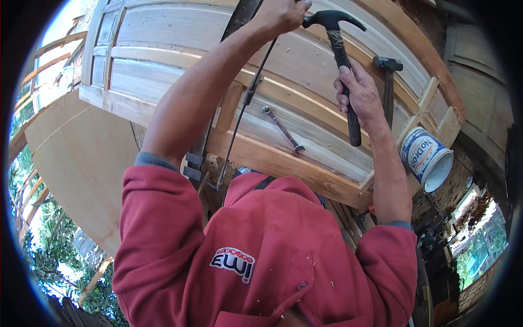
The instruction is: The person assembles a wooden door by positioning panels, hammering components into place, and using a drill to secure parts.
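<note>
My right hand (357,92) grips the dark handle of a claw hammer (340,49), whose black head is raised right beside my left fist. My left hand (280,16) is closed at the top of a dark bar clamp (210,131) and a thin black rod (242,117); both run down across a pale wooden panelled door (163,32). What sits inside the fingers is hidden. The clamp's jaws (193,166) sit at the door's near edge.
A steel spanner (282,129) lies on the door panel. A second hammer (388,82) rests at the door's right side, next to a white and blue tin (427,158) tipped on its side. A plywood sheet (81,163) leans at the left.
</note>
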`<state>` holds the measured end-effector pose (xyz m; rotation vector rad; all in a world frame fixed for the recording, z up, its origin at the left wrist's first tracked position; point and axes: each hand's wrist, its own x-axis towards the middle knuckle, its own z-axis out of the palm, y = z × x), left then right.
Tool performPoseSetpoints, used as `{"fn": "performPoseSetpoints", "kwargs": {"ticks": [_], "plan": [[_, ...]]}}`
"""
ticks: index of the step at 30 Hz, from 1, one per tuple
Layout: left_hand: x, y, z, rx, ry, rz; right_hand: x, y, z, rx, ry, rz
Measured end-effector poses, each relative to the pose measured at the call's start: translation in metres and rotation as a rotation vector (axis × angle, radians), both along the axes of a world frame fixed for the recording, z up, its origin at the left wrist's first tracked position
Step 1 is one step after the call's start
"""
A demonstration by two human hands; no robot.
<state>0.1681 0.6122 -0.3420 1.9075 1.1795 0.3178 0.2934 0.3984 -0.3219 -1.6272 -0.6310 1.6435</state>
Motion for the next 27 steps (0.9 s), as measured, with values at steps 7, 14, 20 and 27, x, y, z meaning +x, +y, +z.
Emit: {"fn": "performPoseSetpoints", "kwargs": {"ticks": [7, 14, 20, 27], "plan": [[0.035, 0.045, -0.047, 0.36, -0.115, 0.062, -0.015, -0.015, -0.038, 0.342, -0.454, 0.457], [0.03, 0.045, -0.047, 0.379, -0.036, 0.016, -0.024, 0.01, 0.009, -0.074, -0.209, -0.118], [0.022, 0.047, -0.041, 0.357, -0.11, -0.008, 0.012, 0.009, 0.005, 0.102, -0.398, 0.381], [0.061, 0.088, -0.05, 0.844, 0.185, -0.326, -0.043, -0.035, -0.05, 0.518, -0.597, 0.386]]}}
